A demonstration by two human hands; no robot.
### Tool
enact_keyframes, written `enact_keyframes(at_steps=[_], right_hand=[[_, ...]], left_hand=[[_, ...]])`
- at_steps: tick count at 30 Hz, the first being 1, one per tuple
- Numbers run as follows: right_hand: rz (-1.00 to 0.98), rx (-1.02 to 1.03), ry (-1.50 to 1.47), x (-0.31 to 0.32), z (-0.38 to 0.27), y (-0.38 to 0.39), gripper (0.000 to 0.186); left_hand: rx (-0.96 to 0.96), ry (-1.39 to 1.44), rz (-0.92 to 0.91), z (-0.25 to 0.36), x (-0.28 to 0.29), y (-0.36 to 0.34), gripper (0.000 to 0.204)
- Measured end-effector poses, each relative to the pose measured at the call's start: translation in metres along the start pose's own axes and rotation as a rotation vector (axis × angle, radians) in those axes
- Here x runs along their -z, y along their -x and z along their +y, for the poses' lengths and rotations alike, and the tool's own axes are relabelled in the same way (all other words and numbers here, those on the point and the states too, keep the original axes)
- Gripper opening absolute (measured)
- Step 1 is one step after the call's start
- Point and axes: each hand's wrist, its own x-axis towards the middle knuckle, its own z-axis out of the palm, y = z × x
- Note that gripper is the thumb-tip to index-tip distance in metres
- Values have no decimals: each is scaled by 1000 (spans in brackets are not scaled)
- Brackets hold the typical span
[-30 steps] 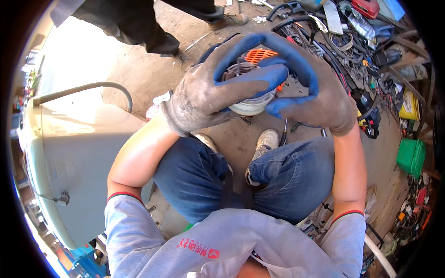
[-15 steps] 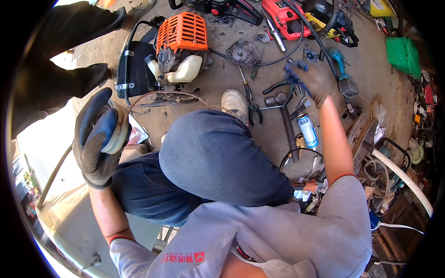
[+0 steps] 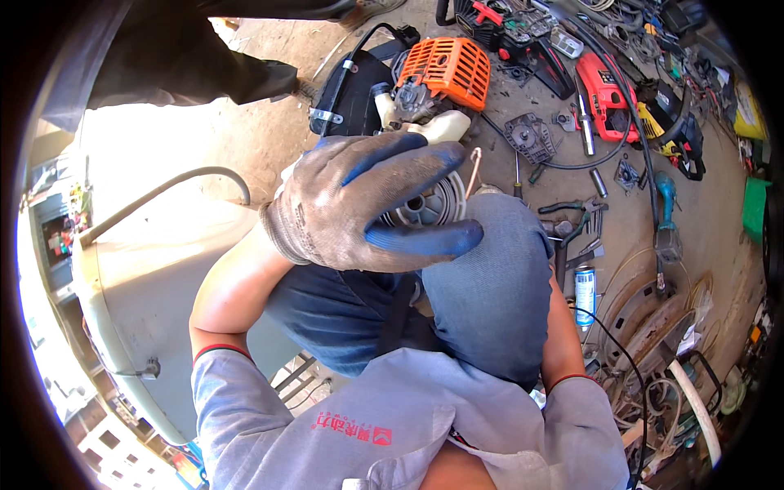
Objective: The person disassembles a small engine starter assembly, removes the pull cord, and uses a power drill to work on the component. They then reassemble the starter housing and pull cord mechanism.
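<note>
My left hand, in a grey glove with blue coated fingers, is curled over a round, pale, spoked spool above my raised knee. The fingers hide part of the spool's rim. A brown cord rises in a small loop at its right side. My right forearm runs behind the knee, and the right hand itself is hidden there. Just beyond the left hand lies a small engine with an orange slotted cover and a cream plastic tank.
Pliers, a hammer and a blue-white spray can lie to the right of my knee. Farther off are a red machine housing and a teal power tool. Another person's dark-trousered leg stands at the far left.
My left hand has brought the spool rightward, in front of my knee. My right hand has drawn back from the tools and out of sight. The view has swung left.
</note>
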Motion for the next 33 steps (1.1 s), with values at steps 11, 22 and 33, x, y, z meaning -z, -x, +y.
enact_keyframes(at_steps=[11,22,33], right_hand=[[334,852,-1578,253,-27,71,39],[547,1236,117,432,-251,241,31],[76,1309,376,378,-271,284,31]], left_hand=[[-50,21,112,9,15,29,66],[269,-14,-144,15,27,75,50],[56,-43,150,23,40,84,42]])
